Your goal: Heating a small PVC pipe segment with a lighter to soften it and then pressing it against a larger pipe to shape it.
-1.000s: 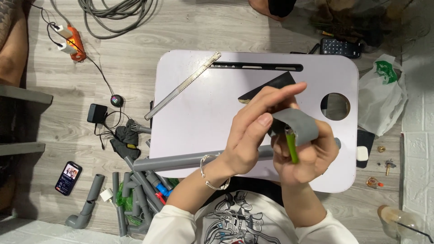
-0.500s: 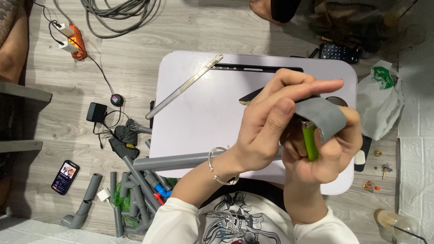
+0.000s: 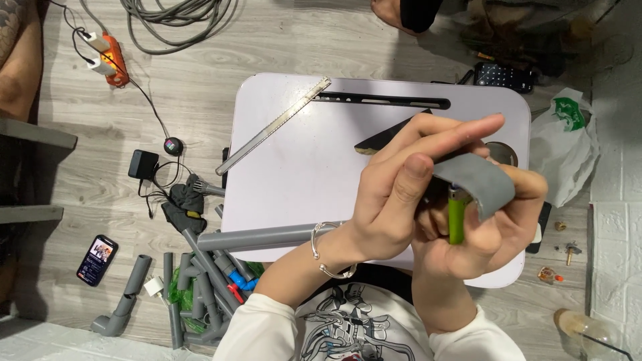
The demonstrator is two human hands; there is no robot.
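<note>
Head view, nearest first: the person's white sleeves rise from the bottom edge, and both hands meet over the right half of the bench (image 3: 294, 187), a pale lap-desk standing on the wooden floor. The right hand (image 3: 488, 227) closes around a green lighter (image 3: 457, 217) held upright, its fingers (image 3: 528, 194) wrapped round the body of it. The left hand (image 3: 394, 194), with a silver bracelet (image 3: 328, 251) at the wrist, holds a curved grey pipe piece (image 3: 478, 180) just above the lighter's top, with thumb and curled fingers pinching it while the forefinger stretches out straight. No flame can be made out. The risk, as a judgement, lies in how close everything sits: if the lighter burns, the fingertips beside the grey plastic could be scorched, and softened plastic could sag, drip onto the skin or bench, or slip from so light a pinch. A long grey pipe (image 3: 267, 236) lies along the bench's near edge under the left wrist, where an elbow shift could roll it off onto the heap of pipe fittings (image 3: 200, 281) on the floor. Farther out lie a metal ruler (image 3: 274, 125), a phone (image 3: 97, 259), a power strip (image 3: 107, 59) and coiled cable (image 3: 177, 23).
</note>
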